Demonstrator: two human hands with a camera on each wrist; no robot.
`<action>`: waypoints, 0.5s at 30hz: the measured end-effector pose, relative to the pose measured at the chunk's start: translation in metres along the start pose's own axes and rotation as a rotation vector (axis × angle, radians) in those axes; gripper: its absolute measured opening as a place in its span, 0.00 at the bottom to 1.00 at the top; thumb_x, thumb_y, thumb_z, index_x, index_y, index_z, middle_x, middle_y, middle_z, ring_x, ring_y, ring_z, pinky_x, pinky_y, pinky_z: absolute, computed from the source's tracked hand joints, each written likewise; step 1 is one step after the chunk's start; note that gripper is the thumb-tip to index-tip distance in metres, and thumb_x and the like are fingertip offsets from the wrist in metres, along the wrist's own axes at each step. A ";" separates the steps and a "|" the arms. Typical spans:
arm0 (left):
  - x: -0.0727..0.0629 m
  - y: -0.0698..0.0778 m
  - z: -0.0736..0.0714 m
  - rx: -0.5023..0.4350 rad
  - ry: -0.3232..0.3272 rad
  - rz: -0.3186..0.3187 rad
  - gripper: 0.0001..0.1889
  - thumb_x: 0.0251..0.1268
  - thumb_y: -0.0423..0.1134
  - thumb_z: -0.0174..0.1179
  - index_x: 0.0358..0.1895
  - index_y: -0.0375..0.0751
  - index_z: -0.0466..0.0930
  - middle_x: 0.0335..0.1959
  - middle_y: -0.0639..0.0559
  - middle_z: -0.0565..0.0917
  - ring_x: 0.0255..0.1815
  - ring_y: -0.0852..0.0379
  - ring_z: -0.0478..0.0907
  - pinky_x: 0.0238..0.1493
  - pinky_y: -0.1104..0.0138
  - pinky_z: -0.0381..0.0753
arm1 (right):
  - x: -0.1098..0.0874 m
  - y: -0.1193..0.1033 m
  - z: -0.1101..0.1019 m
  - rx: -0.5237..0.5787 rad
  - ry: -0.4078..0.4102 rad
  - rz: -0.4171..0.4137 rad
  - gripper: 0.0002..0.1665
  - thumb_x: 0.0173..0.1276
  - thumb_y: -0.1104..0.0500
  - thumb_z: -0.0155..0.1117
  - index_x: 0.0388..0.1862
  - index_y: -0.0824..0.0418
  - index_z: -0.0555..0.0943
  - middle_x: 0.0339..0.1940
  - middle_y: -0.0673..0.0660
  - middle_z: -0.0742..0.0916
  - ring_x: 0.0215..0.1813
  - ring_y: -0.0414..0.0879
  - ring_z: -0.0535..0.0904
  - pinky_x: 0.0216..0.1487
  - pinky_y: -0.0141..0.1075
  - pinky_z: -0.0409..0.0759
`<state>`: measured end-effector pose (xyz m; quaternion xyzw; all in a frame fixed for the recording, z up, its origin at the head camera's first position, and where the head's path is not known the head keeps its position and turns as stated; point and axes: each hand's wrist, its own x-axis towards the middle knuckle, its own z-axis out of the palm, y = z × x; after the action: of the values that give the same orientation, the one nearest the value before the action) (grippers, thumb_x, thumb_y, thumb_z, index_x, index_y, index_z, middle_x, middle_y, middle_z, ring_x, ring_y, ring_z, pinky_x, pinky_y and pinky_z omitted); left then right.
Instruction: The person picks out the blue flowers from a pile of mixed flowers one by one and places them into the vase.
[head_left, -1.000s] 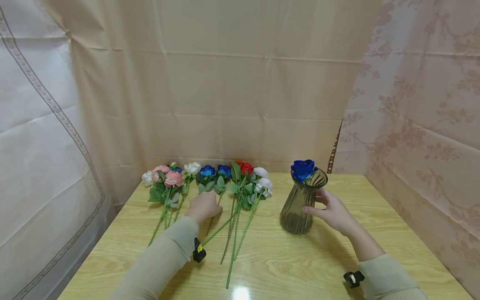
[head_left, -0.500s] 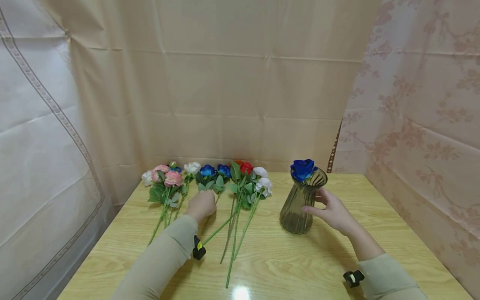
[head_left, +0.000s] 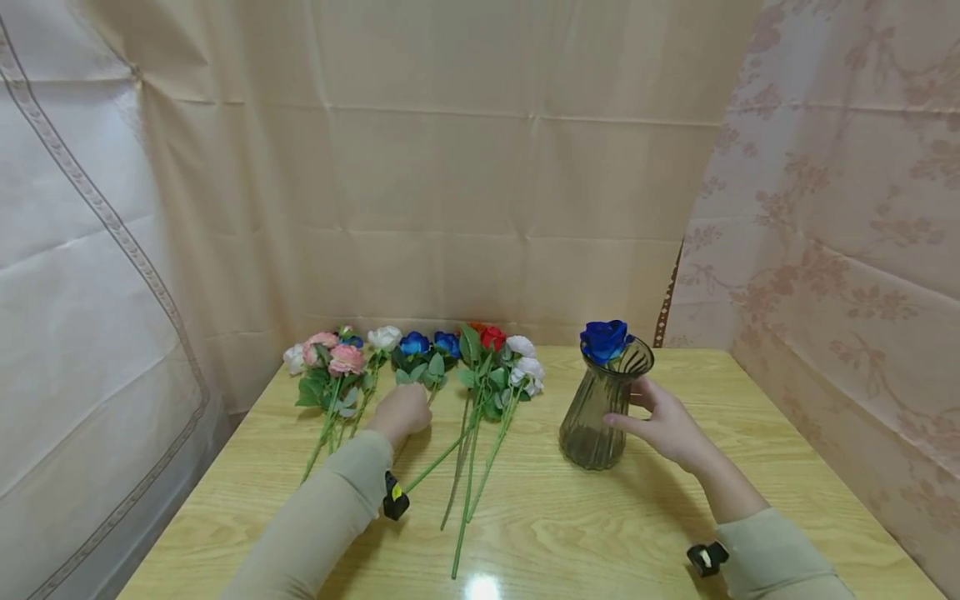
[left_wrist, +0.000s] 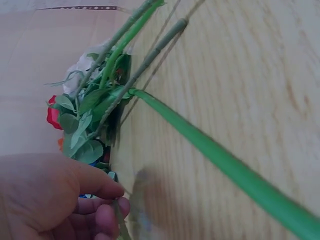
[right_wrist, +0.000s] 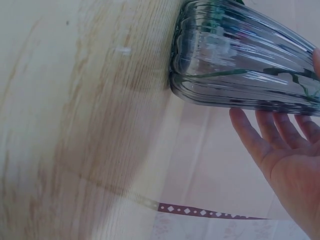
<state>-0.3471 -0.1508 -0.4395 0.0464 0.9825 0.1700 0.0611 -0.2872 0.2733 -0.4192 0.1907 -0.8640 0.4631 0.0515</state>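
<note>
My left hand (head_left: pixel 402 412) pinches a thin green stem (left_wrist: pixel 122 222) between thumb and forefinger, low over the table. That stem runs up toward two blue roses (head_left: pixel 415 342) lying at the back; which of them it belongs to I cannot tell. On the right stands a ribbed, smoky glass vase (head_left: pixel 592 421), with one blue rose (head_left: pixel 606 342) whose head rises above the rim. My right hand (head_left: pixel 667 423) holds the vase from its right side, thumb in front and fingers (right_wrist: pixel 245 131) along the far side. Its stem shows through the glass in the right wrist view.
Pink flowers (head_left: pixel 347 359) and a white rose (head_left: pixel 385 337) lie left of my left hand. Right of it are a red rose (head_left: pixel 492 337) and white flowers (head_left: pixel 528 372), their long stems (head_left: pixel 463 517) crossing toward the front of the wooden table (head_left: pixel 570 542). A beige curtain (head_left: pixel 480 183) hangs behind.
My left hand has shifted slightly left, and the blue roses' leaves near it have moved slightly left too. My right hand and the vase stay in place.
</note>
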 end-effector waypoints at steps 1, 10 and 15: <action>0.000 0.000 -0.001 -0.005 -0.005 0.002 0.20 0.69 0.26 0.54 0.17 0.45 0.63 0.15 0.53 0.57 0.18 0.55 0.54 0.21 0.62 0.60 | 0.000 0.000 0.000 -0.002 0.000 0.000 0.54 0.67 0.49 0.75 0.84 0.52 0.54 0.74 0.65 0.72 0.69 0.68 0.71 0.58 0.64 0.76; 0.000 0.000 -0.006 -0.031 -0.031 0.000 0.21 0.67 0.23 0.51 0.16 0.44 0.63 0.14 0.53 0.55 0.15 0.57 0.51 0.17 0.65 0.58 | 0.002 0.005 0.000 -0.019 0.007 0.006 0.55 0.66 0.45 0.75 0.84 0.53 0.55 0.73 0.64 0.73 0.69 0.68 0.71 0.59 0.65 0.74; -0.006 0.002 -0.011 -0.062 -0.042 0.001 0.18 0.69 0.24 0.50 0.18 0.42 0.67 0.12 0.53 0.59 0.11 0.58 0.55 0.14 0.66 0.61 | 0.002 0.006 0.000 -0.022 0.005 -0.001 0.55 0.67 0.45 0.74 0.84 0.54 0.54 0.73 0.66 0.73 0.69 0.69 0.71 0.59 0.66 0.74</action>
<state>-0.3420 -0.1529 -0.4281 0.0485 0.9753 0.1992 0.0829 -0.2910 0.2752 -0.4232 0.1892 -0.8689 0.4539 0.0560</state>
